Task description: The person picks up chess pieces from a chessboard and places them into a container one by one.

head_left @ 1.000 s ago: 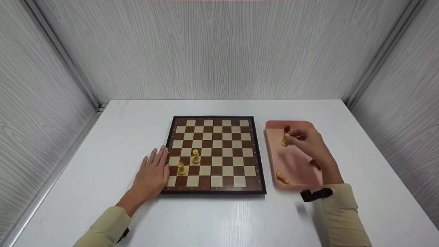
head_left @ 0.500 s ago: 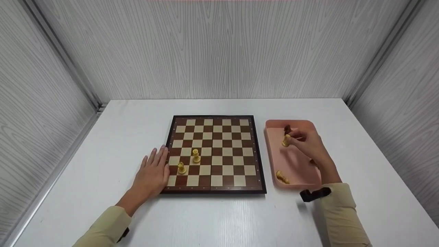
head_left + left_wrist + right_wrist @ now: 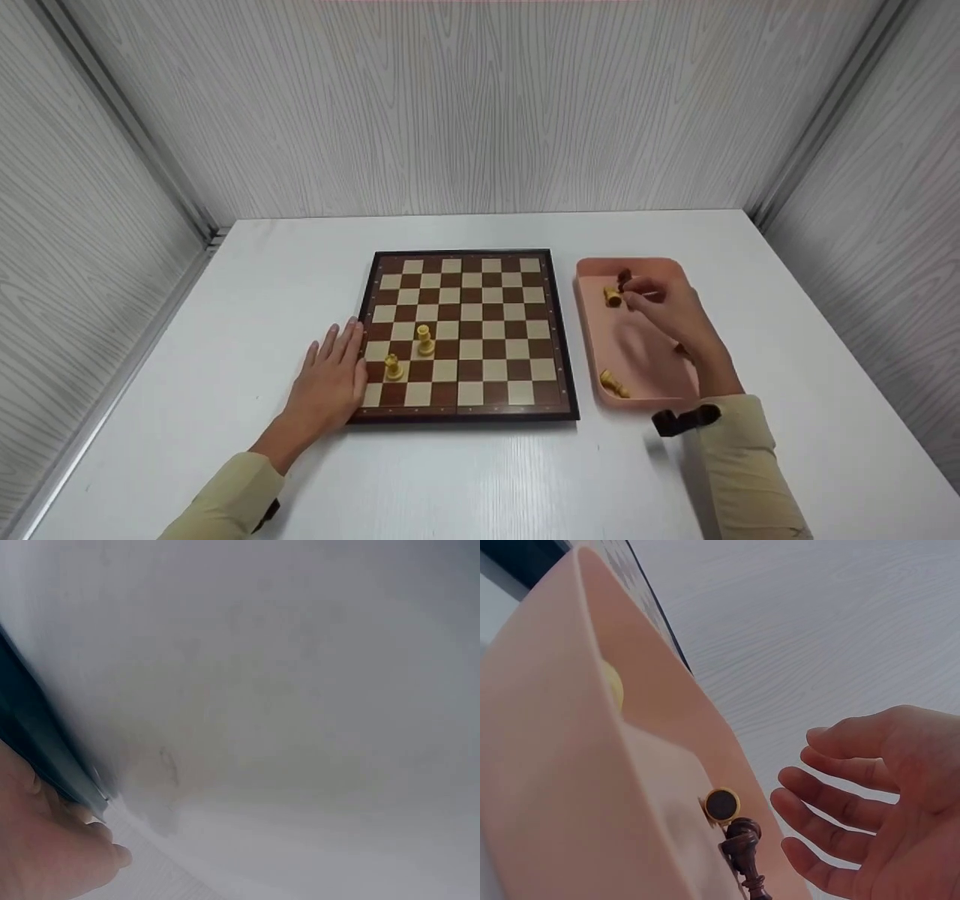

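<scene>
My left hand (image 3: 326,382) lies flat with its fingertips along the left edge of the chessboard (image 3: 517,409). Two light chess pieces, one taller (image 3: 425,341) and one with a notched top (image 3: 394,367), stand upright on the board's left half. My right hand (image 3: 671,311) hovers over the pink tray (image 3: 587,341), fingers loosely bent and holding nothing in the right wrist view. Just beyond its fingertips a light chess piece (image 3: 613,297) lies on its side, its dark round base (image 3: 721,804) showing. Touching or close to it is a dark chess piece (image 3: 742,847).
Another light chess piece (image 3: 613,384) lies in the tray's near left corner. A dark piece (image 3: 681,351) is partly hidden behind my right wrist. White tabletop (image 3: 480,472) surrounds board and tray, with wood-grain panels (image 3: 480,112) behind and at both sides.
My right hand has let go of the light chess piece, which now lies in the tray left of the fingers. The left hand stays by the board; the whole view has shifted slightly.
</scene>
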Demonstrator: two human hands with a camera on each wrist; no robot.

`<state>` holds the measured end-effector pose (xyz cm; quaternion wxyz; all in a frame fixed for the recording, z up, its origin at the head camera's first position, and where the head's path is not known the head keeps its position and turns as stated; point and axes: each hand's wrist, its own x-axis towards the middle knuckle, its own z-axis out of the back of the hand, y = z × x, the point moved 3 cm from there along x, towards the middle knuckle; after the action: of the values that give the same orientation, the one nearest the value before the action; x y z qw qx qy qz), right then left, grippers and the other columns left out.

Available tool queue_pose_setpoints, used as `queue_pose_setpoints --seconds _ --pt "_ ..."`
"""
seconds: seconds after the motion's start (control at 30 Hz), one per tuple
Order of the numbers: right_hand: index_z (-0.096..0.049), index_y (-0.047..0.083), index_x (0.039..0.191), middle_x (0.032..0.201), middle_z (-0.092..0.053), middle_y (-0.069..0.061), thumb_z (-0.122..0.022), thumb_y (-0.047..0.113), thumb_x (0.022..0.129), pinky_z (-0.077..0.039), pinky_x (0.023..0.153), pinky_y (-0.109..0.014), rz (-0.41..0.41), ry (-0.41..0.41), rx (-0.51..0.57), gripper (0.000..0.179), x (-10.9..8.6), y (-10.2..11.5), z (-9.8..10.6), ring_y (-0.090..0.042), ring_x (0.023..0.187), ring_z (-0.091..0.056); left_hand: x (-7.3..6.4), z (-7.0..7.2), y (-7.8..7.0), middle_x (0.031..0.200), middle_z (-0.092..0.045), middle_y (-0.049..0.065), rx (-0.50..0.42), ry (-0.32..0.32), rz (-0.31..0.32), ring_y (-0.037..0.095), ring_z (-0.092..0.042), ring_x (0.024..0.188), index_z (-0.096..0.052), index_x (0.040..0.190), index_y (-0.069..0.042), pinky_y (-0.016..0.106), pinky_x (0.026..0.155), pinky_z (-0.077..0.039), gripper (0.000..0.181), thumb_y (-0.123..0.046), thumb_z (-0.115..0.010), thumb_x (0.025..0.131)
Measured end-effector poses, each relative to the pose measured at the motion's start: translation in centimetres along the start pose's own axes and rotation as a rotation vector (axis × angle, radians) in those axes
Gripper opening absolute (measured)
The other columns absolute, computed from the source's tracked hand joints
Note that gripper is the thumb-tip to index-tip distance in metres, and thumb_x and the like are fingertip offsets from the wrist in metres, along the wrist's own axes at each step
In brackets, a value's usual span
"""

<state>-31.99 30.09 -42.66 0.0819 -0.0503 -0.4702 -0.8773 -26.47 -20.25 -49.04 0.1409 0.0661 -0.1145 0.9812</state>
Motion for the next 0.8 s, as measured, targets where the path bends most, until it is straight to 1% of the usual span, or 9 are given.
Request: queue_pose_setpoints --seconds 0.13,0.2,0.37,0.5,0.57,0.63,0.7,0.8 --pt "-0.074 -0.003 0.113 0.113 -0.072 -0.018 -0.068 0.012 0.1 -0.053 0.078 -0.018 0.107 -0.02 -0.006 0.021 0.1 0.8 -0.3 -0.029 0.099 -0.069 -0.1 0.0 0.1 0.168 -0.021 0.02 -0.008 0.005 0.002 0.043 -0.018 0.153 -0.022 0.161 0.004 0.062 0.122 -0.016 0.059 -0.023 -0.032 0.11" --pt "-0.076 -0.001 0.11 0.112 -0.071 -0.016 -0.069 0.01 0.099 -0.053 0.077 -0.017 0.16 -0.042 -0.04 0.017 0.2 1.1 -0.4 -0.026 0.097 -0.067 0.0 0.0 0.0 0.168 -0.021 0.019 -0.01 0.006 0.0 0.043 -0.018 0.154 -0.021 0.161 0.004 0.061 0.122 -0.015 0.059 -0.023 -0.032 0.11" --pt "-0.077 0.004 0.107 0.107 -0.071 -0.007 -0.071 0.011 0.098 -0.052 0.075 -0.019 0.244 -0.074 -0.125 0.013 0.1 1.9 -0.8 -0.02 0.09 -0.066 -0.1 0.0 0.1 0.168 -0.02 0.019 -0.016 0.011 0.001 0.043 -0.017 0.154 -0.02 0.161 0.004 0.061 0.122 -0.015 0.059 -0.024 -0.031 0.11" --pt "-0.079 0.004 0.103 0.097 -0.074 -0.005 -0.072 0.007 0.096 -0.055 0.073 -0.021 0.354 -0.075 -0.123 0.01 0.5 2.8 -1.2 -0.018 0.083 -0.07 -0.2 0.1 0.3 0.168 -0.019 0.02 -0.016 0.021 0.008 0.043 -0.016 0.154 -0.019 0.161 0.004 0.061 0.122 -0.014 0.059 -0.024 -0.03 0.11" --pt "-0.079 0.004 0.102 0.095 -0.075 -0.004 -0.073 0.005 0.095 -0.056 0.073 -0.02 0.385 -0.086 -0.113 0.01 0.6 3.2 -1.4 -0.018 0.08 -0.072 -0.1 0.2 0.2 0.168 -0.019 0.019 -0.016 0.023 0.009 0.043 -0.016 0.154 -0.019 0.162 0.003 0.061 0.122 -0.014 0.059 -0.024 -0.029 0.11" --pt "-0.078 0.002 0.104 0.095 -0.075 -0.008 -0.072 0.004 0.095 -0.055 0.073 -0.02 0.37 -0.078 -0.056 0.011 0.5 3.5 -1.6 -0.024 0.08 -0.072 0.0 0.2 0.2 0.168 -0.02 0.019 -0.021 0.018 0.006 0.043 -0.016 0.154 -0.02 0.161 0.003 0.061 0.122 -0.014 0.059 -0.025 -0.03 0.11" --pt "-0.076 0.0 0.109 0.1 -0.075 -0.011 -0.071 0.005 0.097 -0.055 0.075 -0.02 0.316 -0.062 -0.005 0.014 0.4 3.7 -2.0 -0.029 0.085 -0.071 0.0 0.2 0.2 0.168 -0.02 0.019 -0.025 0.02 0.007 0.043 -0.016 0.154 -0.02 0.161 0.003 0.061 0.122 -0.014 0.059 -0.026 -0.03 0.11" --pt "-0.072 -0.002 0.116 0.11 -0.073 -0.016 -0.069 0.008 0.099 -0.055 0.085 -0.029 0.232 -0.038 0.063 0.02 -0.1 4.2 -2.7 -0.034 0.098 -0.069 0.0 0.1 0.3 0.168 -0.019 0.019 -0.022 0.034 0.014 0.042 -0.016 0.154 -0.019 0.162 0.003 0.061 0.122 -0.014 0.06 -0.027 -0.029 0.111"
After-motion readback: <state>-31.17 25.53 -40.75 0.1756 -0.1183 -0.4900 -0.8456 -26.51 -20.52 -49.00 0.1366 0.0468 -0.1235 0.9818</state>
